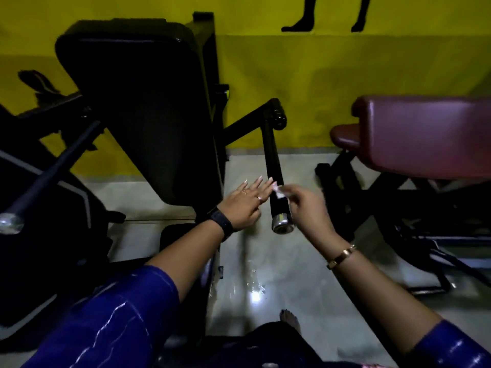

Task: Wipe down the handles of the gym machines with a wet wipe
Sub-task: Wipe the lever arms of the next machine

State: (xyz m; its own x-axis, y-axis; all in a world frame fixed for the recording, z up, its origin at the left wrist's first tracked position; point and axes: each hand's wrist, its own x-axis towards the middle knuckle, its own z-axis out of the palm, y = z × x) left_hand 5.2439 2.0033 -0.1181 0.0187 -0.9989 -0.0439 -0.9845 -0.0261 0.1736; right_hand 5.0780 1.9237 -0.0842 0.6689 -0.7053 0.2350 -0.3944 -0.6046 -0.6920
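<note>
A black machine handle [273,166] with a chrome end cap [282,225] slopes down toward me in the middle of the view. My right hand [305,208] pinches a small white wet wipe [279,192] against the right side of the handle, just above the cap. My left hand [245,201] hovers at the handle's left side with fingers straight and spread, fingertips close to the wipe; contact with the handle is unclear. A second handle [50,171] with a chrome end [10,221] runs diagonally at the far left.
A black padded backrest [148,102] stands left of the handle. A maroon padded bench [430,134] on a black frame sits at the right. A yellow wall [318,83] is behind. Grey glossy floor [265,274] lies below, with my foot [289,320] on it.
</note>
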